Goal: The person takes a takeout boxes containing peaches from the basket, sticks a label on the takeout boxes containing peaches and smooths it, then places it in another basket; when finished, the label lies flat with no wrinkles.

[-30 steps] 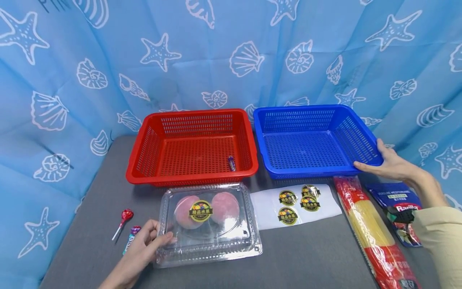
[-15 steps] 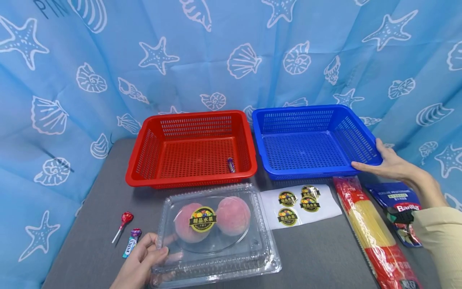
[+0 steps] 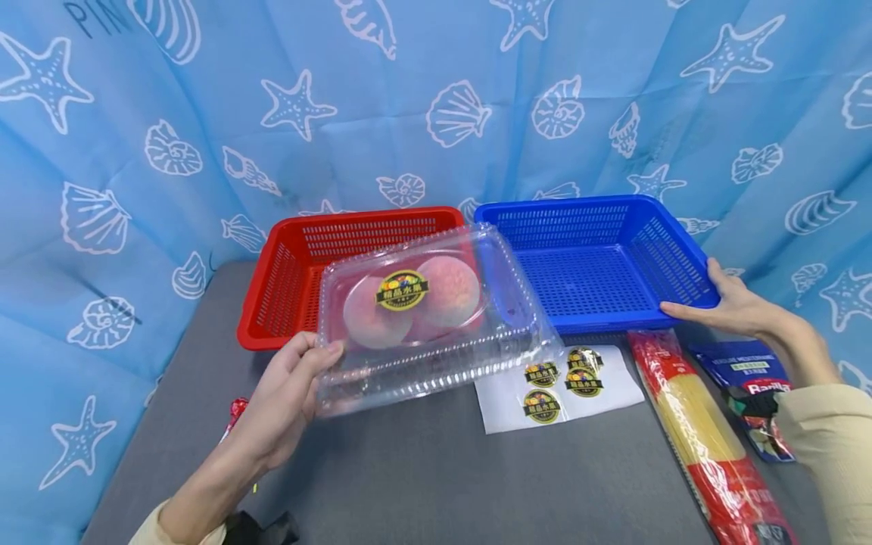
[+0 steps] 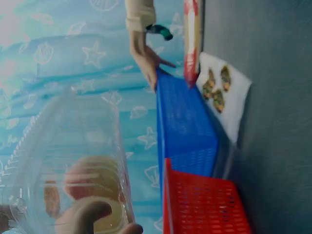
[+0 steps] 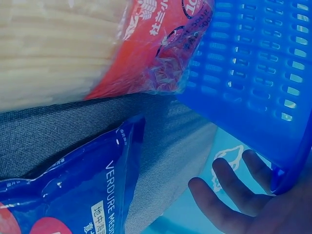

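Note:
My left hand point(image 3: 286, 401) grips the left edge of a clear plastic clamshell box point(image 3: 425, 318) and holds it in the air, tilted, in front of the red basket point(image 3: 272, 303). Two pink peaches point(image 3: 409, 303) lie inside under a round yellow-and-black sticker point(image 3: 402, 290). In the left wrist view the box point(image 4: 68, 165) fills the lower left above my thumb point(image 4: 87, 214). My right hand point(image 3: 729, 306) holds the near right corner of the blue basket point(image 3: 593, 265), thumb on the rim; the right wrist view shows its fingers point(image 5: 234, 187) under the basket's corner point(image 5: 292, 180).
A white sheet with three round stickers point(image 3: 559, 382) lies on the grey table point(image 3: 443, 477). A long spaghetti packet point(image 3: 705, 439) and a blue pasta bag point(image 3: 756, 393) lie right of it. A red lollipop point(image 3: 235, 409) peeks out by my left hand. A blue seashell curtain point(image 3: 136, 151) hangs behind.
My left hand has lifted the clamshell box off the table and carried it up and away, toward the baskets. My right hand has stayed on the blue basket's corner.

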`<action>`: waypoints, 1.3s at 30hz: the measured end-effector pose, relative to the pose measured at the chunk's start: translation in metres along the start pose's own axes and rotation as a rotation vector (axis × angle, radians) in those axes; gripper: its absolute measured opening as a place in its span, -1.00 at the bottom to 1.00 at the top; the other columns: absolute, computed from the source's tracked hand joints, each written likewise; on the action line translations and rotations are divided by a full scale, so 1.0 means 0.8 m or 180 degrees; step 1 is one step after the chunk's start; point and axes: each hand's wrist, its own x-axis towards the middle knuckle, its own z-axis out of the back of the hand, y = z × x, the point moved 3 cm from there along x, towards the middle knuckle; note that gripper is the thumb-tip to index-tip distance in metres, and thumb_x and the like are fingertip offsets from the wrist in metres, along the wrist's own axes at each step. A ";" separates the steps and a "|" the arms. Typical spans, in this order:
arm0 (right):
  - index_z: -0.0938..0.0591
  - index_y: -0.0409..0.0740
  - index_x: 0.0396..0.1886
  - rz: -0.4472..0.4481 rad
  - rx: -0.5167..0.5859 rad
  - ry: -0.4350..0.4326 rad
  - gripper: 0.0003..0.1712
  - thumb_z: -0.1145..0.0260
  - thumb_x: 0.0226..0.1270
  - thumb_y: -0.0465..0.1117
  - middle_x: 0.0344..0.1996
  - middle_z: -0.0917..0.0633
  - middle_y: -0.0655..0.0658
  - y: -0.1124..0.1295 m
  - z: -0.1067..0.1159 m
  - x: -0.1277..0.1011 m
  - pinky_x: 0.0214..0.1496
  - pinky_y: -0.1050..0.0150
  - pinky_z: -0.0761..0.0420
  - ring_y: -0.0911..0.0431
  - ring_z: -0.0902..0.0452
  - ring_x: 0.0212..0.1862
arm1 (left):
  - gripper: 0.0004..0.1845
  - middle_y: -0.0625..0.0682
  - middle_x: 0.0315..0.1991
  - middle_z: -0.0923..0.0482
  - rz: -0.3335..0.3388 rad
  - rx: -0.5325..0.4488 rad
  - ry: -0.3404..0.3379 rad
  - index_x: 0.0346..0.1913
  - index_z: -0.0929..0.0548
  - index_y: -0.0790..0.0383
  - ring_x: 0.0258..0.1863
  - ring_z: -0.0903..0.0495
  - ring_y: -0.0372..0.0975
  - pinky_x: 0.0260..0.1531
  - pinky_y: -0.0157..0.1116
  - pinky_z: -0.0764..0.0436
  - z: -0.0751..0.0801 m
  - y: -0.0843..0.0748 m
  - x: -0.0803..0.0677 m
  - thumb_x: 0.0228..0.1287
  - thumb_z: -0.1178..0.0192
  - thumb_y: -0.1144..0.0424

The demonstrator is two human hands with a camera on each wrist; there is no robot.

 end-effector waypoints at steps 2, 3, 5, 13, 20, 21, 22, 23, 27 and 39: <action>0.76 -0.36 0.41 -0.0004 0.0003 0.0003 0.43 -0.15 0.47 0.30 0.38 0.65 -0.67 0.000 0.001 0.000 0.32 -0.69 0.17 -0.66 0.71 0.42 | -0.74 0.05 0.06 -0.51 -0.0109 0.0045 -0.0067 0.01 -0.28 0.13 -0.01 -0.67 -0.19 -0.09 -0.21 -0.79 -0.010 -0.012 0.017 0.54 -0.06 0.07; 0.76 -0.37 0.41 0.0004 0.0003 0.0000 0.42 -0.15 0.47 0.30 0.38 0.65 -0.67 0.000 0.001 -0.001 0.33 -0.69 0.17 -0.66 0.71 0.42 | -0.72 0.05 0.05 -0.52 -0.0128 0.0065 -0.0093 0.01 -0.28 0.12 -0.03 -0.68 -0.19 -0.11 -0.22 -0.80 -0.015 -0.017 0.027 0.53 -0.09 0.05; 0.75 -0.38 0.41 0.0010 0.0005 -0.0002 0.42 -0.15 0.48 0.30 0.38 0.65 -0.67 0.001 0.002 -0.001 0.34 -0.68 0.17 -0.65 0.71 0.42 | -0.70 0.05 0.11 -0.50 -0.0118 0.0044 -0.0139 0.00 -0.29 0.10 -0.01 -0.69 -0.19 -0.12 -0.23 -0.80 -0.026 -0.025 0.046 0.51 -0.12 0.03; 0.74 -0.42 0.41 0.0009 0.0004 -0.0010 0.42 -0.14 0.48 0.30 0.39 0.64 -0.68 0.004 0.001 -0.003 0.36 -0.67 0.16 -0.65 0.69 0.44 | -0.65 0.10 0.19 -0.50 0.0013 -0.0065 -0.0261 -0.05 -0.32 0.06 -0.09 -0.75 -0.14 -0.13 -0.12 -0.79 -0.075 -0.047 0.114 0.44 -0.22 -0.03; 0.74 -0.40 0.41 0.0009 0.0012 -0.0006 0.43 -0.15 0.47 0.30 0.39 0.64 -0.67 0.003 0.002 -0.002 0.36 -0.67 0.17 -0.65 0.68 0.44 | -0.65 0.00 -0.21 -0.47 -0.0075 -0.0059 -0.0364 -0.12 -0.30 0.08 -0.35 -0.56 -0.25 -0.10 -0.05 -0.78 -0.120 -0.049 0.167 0.38 -0.26 0.04; 0.74 -0.40 0.41 -0.0001 0.0011 -0.0003 0.43 -0.15 0.47 0.31 0.39 0.64 -0.67 0.003 0.002 -0.002 0.36 -0.67 0.17 -0.65 0.69 0.44 | -0.65 0.00 -0.29 -0.44 -0.0072 -0.0039 -0.0399 -0.13 -0.29 0.08 -0.40 -0.52 -0.27 -0.11 -0.06 -0.79 -0.127 -0.049 0.175 0.38 -0.26 0.04; 0.75 -0.40 0.41 -0.0004 0.0017 -0.0003 0.43 -0.15 0.47 0.31 0.39 0.64 -0.67 0.002 0.002 -0.002 0.36 -0.66 0.18 -0.65 0.69 0.44 | -0.65 -0.01 -0.33 -0.41 -0.0071 -0.0019 -0.0437 -0.14 -0.28 0.07 -0.45 -0.48 -0.28 -0.13 -0.07 -0.79 -0.134 -0.048 0.183 0.37 -0.26 0.05; 0.74 -0.39 0.41 -0.0008 0.0019 -0.0005 0.43 -0.15 0.47 0.31 0.39 0.64 -0.67 0.002 0.001 -0.002 0.36 -0.66 0.18 -0.65 0.69 0.44 | -0.65 0.00 -0.35 -0.38 -0.0065 0.0006 -0.0464 -0.14 -0.28 0.07 -0.46 -0.48 -0.29 -0.14 -0.09 -0.80 -0.141 -0.048 0.190 0.37 -0.26 0.05; 0.75 -0.39 0.41 0.0001 0.0073 -0.0007 0.42 -0.15 0.47 0.30 0.40 0.63 -0.67 0.002 0.000 0.000 0.37 -0.66 0.18 -0.65 0.68 0.44 | -0.60 -0.01 -0.22 -0.37 -0.0023 0.0147 -0.0550 -0.14 -0.26 0.06 -0.41 -0.53 -0.28 -0.18 -0.15 -0.81 -0.166 -0.044 0.213 0.35 -0.30 0.01; 0.76 -0.36 0.41 -0.0014 0.0189 0.0015 0.39 -0.14 0.51 0.27 0.40 0.66 -0.65 0.004 0.001 -0.002 0.40 -0.63 0.14 -0.65 0.62 0.46 | -0.53 -0.01 -0.25 -0.41 -0.0031 0.0488 -0.0764 -0.16 -0.36 0.06 -0.55 -0.48 -0.23 -0.44 -0.22 -0.73 -0.241 -0.029 0.239 0.19 -0.46 -0.03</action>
